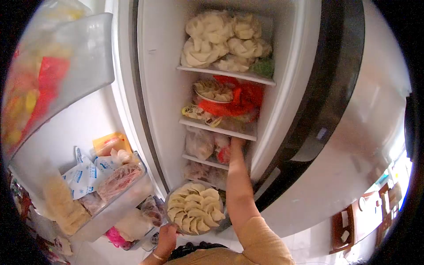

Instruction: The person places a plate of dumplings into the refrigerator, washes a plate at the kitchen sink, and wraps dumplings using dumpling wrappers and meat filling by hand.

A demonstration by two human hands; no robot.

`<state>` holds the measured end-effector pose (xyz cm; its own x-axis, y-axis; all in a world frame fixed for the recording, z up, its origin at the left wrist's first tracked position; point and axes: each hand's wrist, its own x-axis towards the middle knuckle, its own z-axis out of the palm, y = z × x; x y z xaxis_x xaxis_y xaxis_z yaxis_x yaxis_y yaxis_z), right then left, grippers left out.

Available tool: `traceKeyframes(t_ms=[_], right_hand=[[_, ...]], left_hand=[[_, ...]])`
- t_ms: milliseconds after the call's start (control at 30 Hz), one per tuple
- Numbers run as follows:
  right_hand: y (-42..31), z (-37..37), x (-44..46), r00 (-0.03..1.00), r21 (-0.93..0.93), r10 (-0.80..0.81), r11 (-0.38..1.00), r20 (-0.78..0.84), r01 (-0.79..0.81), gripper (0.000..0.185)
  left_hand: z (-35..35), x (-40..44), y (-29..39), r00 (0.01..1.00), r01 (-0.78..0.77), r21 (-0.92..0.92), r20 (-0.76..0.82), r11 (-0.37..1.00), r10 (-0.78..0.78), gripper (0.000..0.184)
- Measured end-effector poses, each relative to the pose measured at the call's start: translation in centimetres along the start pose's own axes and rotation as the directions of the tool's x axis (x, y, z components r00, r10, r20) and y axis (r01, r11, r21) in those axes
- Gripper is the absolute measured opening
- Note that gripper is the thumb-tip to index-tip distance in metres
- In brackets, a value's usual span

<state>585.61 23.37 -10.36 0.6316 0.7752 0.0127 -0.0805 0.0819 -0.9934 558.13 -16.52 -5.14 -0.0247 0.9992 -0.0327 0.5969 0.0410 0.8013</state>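
Note:
My left hand [166, 239] grips the rim of a round plate of dumplings [194, 208] at the bottom centre, in front of the open freezer. My right arm reaches into the freezer; my right hand [237, 142] is on the third shelf level, just under a shelf edge, beside bagged food [199, 143] and a red-and-white package [223, 152]. Its fingers are hidden. One shelf up, a plate of dumplings [213, 91] sits beside a red bag [243, 99]. Bags of pale dumplings [210, 37] fill the top shelf.
The open door at left carries a bin of packaged meat and ice packs [83, 176], with a clear bin [90, 55] above and more bags [132, 226] below. A dark-edged door [320, 106] stands at right. Wooden furniture [344, 229] is at far right.

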Motion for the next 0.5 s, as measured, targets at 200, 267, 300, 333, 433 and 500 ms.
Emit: traceKeyframes(t_ms=[200, 267, 300, 333, 433, 500], right_hand=[[1.5, -0.9, -0.7, 0.999, -0.111, 0.014, 0.994, 0.041, -0.009, 0.032], [2.5, -1.7, -1.2, 0.999, -0.174, 0.022, 0.985, 0.043, -0.014, 0.033], [3.0, -2.0, -1.6, 1.0, -0.214, 0.008, 0.977, 0.017, -0.004, 0.033], [2.6, -2.1, -2.9, 0.997, -0.266, -0.045, 0.964, -0.067, 0.025, 0.031], [1.9, -2.7, -5.9, 0.985, -0.125, -0.012, 0.992, -0.17, -0.01, 0.032], [3.5, -2.7, -7.1, 0.946, -0.28, -0.184, 0.954, -0.268, 0.106, 0.027]], left_hand=[[-0.2, -0.2, -2.5, 0.936, -0.349, 0.281, 0.048, 0.894, 0.35, 0.01], [-0.4, -0.7, -2.1, 0.962, -0.268, 0.159, 0.002, 0.95, 0.272, 0.011], [-0.5, -0.7, -1.5, 0.978, -0.206, 0.047, -0.018, 0.977, 0.207, 0.011], [-0.5, -0.6, -0.8, 0.989, -0.145, -0.068, -0.038, 0.987, 0.142, 0.012], [-1.6, -0.3, 2.5, 0.988, 0.137, -0.452, 0.005, 0.882, -0.152, 0.012], [0.1, -0.3, -2.8, 0.995, 0.055, -0.338, -0.064, 0.94, -0.081, 0.011]])
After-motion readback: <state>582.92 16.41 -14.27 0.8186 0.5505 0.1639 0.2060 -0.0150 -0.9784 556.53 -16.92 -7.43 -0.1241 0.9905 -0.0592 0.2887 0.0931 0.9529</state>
